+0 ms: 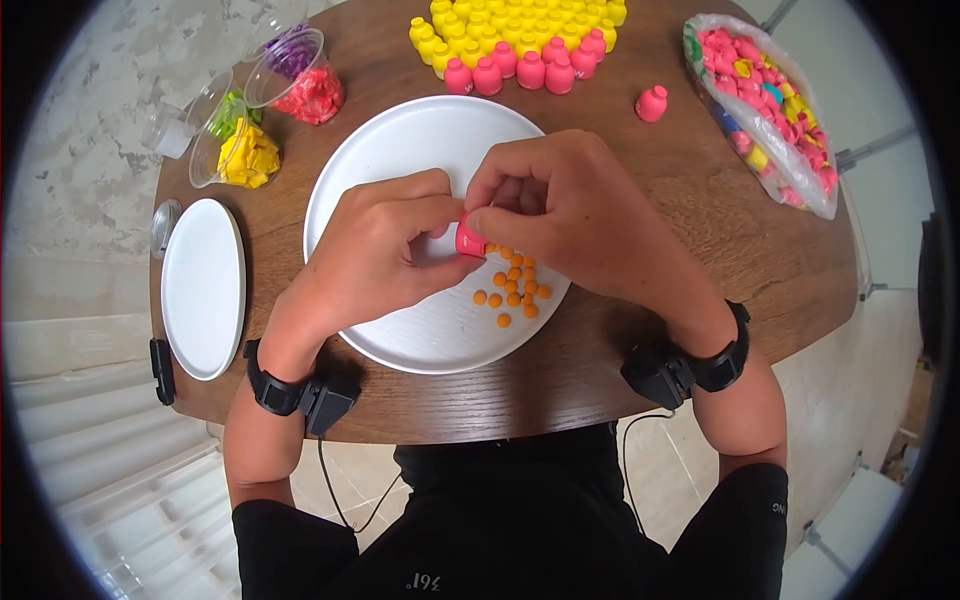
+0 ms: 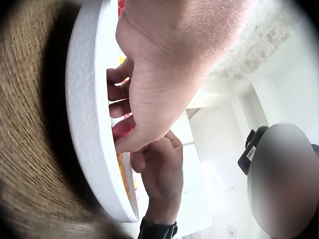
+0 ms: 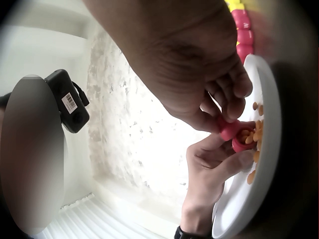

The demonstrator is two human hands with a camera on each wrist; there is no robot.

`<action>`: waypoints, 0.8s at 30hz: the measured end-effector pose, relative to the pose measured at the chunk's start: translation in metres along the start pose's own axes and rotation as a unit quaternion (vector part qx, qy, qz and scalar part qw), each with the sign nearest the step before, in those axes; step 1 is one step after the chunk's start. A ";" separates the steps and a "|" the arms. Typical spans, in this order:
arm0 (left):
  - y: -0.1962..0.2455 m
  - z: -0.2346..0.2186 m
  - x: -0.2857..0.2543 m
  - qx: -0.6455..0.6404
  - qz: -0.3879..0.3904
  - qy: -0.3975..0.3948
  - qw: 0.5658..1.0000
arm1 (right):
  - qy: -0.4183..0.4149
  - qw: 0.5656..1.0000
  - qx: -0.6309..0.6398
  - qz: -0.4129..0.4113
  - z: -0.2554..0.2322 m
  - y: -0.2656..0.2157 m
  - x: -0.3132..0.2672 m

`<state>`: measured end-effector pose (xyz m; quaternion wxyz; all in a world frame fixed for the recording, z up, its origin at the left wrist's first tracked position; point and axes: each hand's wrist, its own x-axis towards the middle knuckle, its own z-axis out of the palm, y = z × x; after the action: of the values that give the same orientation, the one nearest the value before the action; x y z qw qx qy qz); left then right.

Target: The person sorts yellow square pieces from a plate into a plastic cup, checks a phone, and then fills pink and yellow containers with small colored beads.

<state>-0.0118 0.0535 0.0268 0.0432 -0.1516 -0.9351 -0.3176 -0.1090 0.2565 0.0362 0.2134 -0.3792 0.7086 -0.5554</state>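
Left hand (image 1: 370, 240) pinches a pink bottle (image 1: 467, 241); right hand (image 1: 560, 210) pinches a pink piece (image 3: 230, 131) by its open mouth, can't tell if joined. Bottle's over the round white tray (image 1: 400, 140), right of middle, orange pellets (image 3: 246, 135) inside. Loose pellets (image 1: 513, 299) on tray, near right. Yellow bottles (image 1: 500, 22) grouped far side, bag (image 1: 765, 110) far right.

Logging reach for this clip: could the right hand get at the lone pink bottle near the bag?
Probably yes: nothing stands between the right hand and the lone pink bottle, though that hand seems to pinch a pink piece.
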 end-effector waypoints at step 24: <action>0.006 0.001 -0.002 -0.052 -0.024 0.006 0.998 | 0.041 0.994 -0.100 0.001 -0.007 0.004 -0.003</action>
<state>-0.0084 0.0581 0.0295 0.0335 -0.1288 -0.9205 -0.3675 -0.1140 0.2635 0.0341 0.1457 -0.3745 0.7694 -0.4964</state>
